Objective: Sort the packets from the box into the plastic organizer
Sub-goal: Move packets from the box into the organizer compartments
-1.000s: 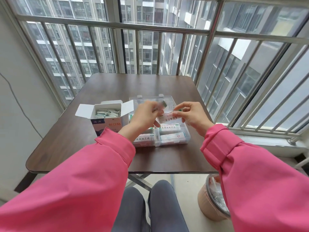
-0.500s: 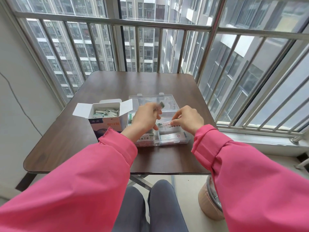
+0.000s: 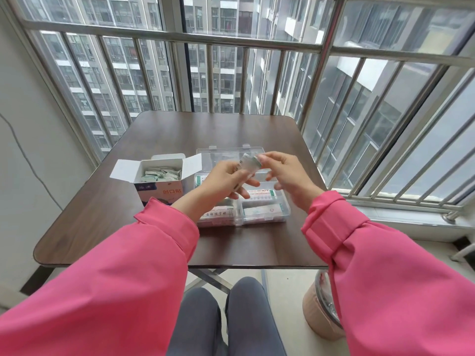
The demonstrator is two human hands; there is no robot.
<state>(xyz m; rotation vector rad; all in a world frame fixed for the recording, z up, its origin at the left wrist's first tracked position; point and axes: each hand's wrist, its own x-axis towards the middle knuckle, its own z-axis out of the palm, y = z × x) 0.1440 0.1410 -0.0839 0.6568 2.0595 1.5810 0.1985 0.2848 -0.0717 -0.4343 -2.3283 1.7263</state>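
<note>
Packets [image 3: 160,174] sit left of centre in the frame, a loose heap of small pale green-and-white strips inside the box [image 3: 164,187], whose white flaps stand open. They look thin, light and slippery against one another, so expect them to slide if you grab too many at once.

Just right of the box, your left hand [image 3: 226,179] is curled round a small stack [image 3: 248,164] of the same packets, held up above the organizer [image 3: 264,214] at mid-frame. The stack is blurred; you cannot count it from here. Right of that, your right hand [image 3: 288,177] reaches for the stack's top end with thumb and forefinger nearly closed on it, while its other fingers hang loose and spread. Whether it already pinches a packet cannot be told.

To do this step well, peel one packet off the top edge with the right fingertips while the left keeps the rest squared and firm. Then lay it flat and lengthwise in a compartment, matching the ones already there.

The organizer is clear plastic with its lid [image 3: 226,155] lying open towards the upper part of the table [image 3: 102,227]. Its near compartments already hold long white packets with red and green print; the compartments under your hands are hidden.
</note>
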